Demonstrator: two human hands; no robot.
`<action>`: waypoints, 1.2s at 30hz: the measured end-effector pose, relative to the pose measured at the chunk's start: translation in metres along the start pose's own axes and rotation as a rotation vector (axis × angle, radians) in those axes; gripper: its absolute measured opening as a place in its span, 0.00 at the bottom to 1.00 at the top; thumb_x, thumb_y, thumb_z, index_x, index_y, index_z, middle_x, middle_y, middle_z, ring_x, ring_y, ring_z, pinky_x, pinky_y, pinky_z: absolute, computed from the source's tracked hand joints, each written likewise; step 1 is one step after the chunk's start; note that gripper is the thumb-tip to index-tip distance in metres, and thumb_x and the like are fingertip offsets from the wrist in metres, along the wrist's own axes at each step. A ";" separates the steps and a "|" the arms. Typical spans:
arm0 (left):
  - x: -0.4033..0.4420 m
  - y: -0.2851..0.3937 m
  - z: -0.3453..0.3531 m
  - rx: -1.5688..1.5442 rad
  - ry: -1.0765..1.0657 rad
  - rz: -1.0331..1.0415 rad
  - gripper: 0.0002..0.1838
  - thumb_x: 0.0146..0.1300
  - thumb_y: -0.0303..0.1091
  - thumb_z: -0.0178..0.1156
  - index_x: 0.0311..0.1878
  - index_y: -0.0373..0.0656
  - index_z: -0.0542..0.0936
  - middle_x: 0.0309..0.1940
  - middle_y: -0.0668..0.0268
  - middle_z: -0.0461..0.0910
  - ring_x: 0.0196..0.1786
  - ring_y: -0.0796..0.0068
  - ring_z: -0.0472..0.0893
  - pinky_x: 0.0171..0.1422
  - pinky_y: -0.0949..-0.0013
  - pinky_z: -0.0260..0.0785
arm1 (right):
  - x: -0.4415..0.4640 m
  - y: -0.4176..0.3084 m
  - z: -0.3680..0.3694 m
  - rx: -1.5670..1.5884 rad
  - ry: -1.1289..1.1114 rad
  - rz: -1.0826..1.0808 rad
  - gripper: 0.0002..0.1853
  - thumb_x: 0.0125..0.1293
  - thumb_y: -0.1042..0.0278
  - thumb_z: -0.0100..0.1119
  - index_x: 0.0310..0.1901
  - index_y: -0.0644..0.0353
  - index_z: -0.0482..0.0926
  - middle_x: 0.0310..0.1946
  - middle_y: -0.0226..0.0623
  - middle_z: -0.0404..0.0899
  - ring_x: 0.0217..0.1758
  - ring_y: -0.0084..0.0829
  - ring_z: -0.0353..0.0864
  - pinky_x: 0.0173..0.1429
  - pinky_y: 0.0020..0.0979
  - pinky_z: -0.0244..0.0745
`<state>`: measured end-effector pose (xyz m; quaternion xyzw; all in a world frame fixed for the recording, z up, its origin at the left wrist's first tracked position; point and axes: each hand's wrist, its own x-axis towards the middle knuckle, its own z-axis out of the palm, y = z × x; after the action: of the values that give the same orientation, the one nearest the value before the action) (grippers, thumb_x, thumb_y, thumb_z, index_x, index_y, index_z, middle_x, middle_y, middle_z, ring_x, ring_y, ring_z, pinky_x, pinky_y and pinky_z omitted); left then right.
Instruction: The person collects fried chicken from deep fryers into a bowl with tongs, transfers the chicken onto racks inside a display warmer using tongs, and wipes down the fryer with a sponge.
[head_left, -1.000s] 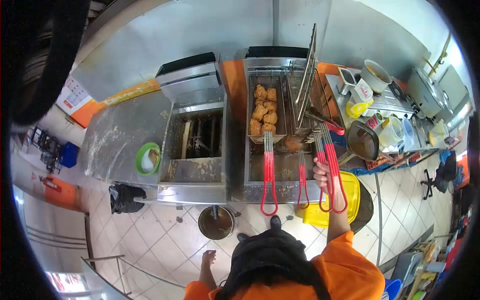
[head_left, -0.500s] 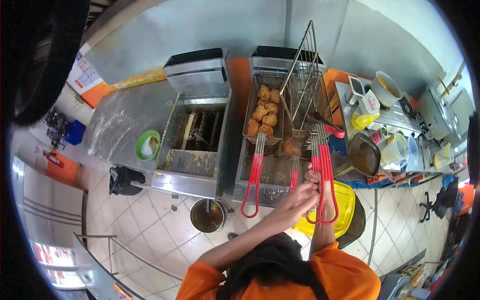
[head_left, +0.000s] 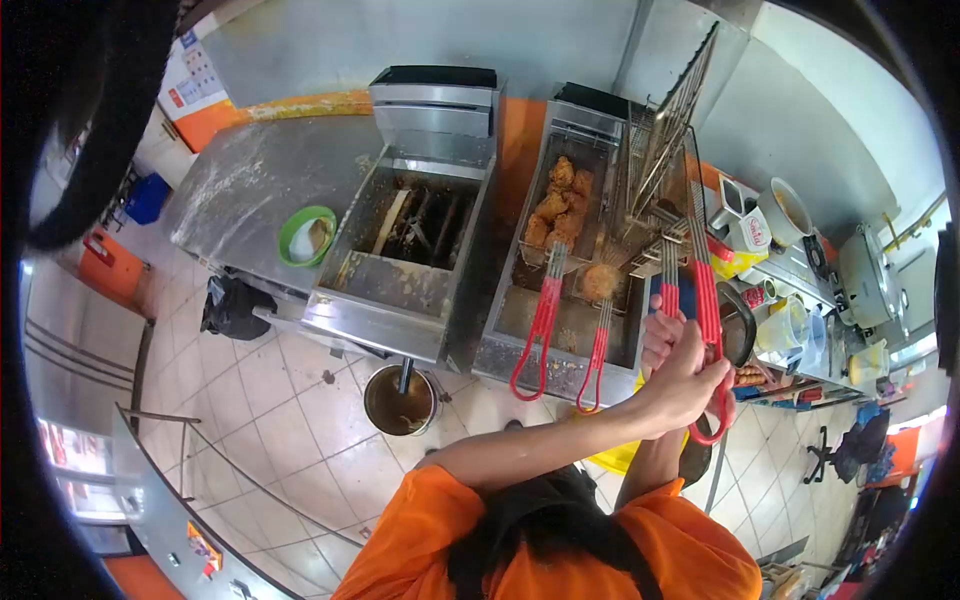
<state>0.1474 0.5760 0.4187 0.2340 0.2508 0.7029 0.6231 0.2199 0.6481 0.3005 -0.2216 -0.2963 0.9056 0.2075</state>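
Note:
My left hand [head_left: 688,382] is closed on a red-coated fryer basket handle [head_left: 706,312], its arm crossing in front of my body. My right hand [head_left: 660,338], partly hidden behind the left, has its fingers curled at a second red handle [head_left: 670,292]. The wire fryer baskets [head_left: 668,135] of these handles are tipped up above the right side of the right-hand fryer [head_left: 500,350]. Browned fried chicken [head_left: 558,205] fills another basket in that fryer, its red handle [head_left: 544,320] pointing towards me. One more browned piece [head_left: 600,282] lies near a smaller red-handled utensil [head_left: 598,355].
A second fryer [head_left: 375,315] with dark oil stands to the left, beside a metal counter holding a green bowl [head_left: 307,236]. A metal bucket [head_left: 400,400] is on the tiled floor. Pots and tubs [head_left: 785,325] crowd the right-hand table; a yellow lid [head_left: 615,458] is below my arms.
My hands and the raised baskets have moved right, and the baskets tilt further. My left hand has come from beside the right wrist onto a handle. The view has shifted.

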 end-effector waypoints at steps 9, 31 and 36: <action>-0.069 0.061 0.005 0.250 0.054 0.223 0.14 0.66 0.25 0.50 0.48 0.39 0.56 0.29 0.59 0.72 0.25 0.62 0.80 0.24 0.62 0.73 | -0.003 0.006 0.108 -0.111 -0.097 -0.148 0.12 0.66 0.62 0.58 0.48 0.54 0.73 0.25 0.28 0.66 0.23 0.23 0.64 0.23 0.24 0.58; -0.384 0.301 -0.161 0.245 0.257 0.321 0.08 0.67 0.22 0.49 0.45 0.30 0.62 0.32 0.55 0.73 0.28 0.57 0.82 0.31 0.54 0.80 | 0.066 0.323 0.428 -0.145 -0.415 0.157 0.16 0.65 0.59 0.60 0.50 0.57 0.73 0.29 0.36 0.71 0.29 0.31 0.70 0.32 0.31 0.63; -0.402 0.348 -0.239 0.211 0.259 0.338 0.05 0.68 0.22 0.49 0.42 0.32 0.65 0.33 0.56 0.73 0.30 0.59 0.82 0.34 0.55 0.82 | 0.113 0.385 0.476 -0.132 -0.424 0.208 0.17 0.64 0.58 0.60 0.50 0.58 0.73 0.30 0.38 0.72 0.31 0.33 0.72 0.34 0.32 0.64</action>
<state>-0.2243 0.1285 0.4531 0.2442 0.3581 0.7912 0.4314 -0.2161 0.2098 0.3725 -0.0690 -0.3672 0.9270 0.0315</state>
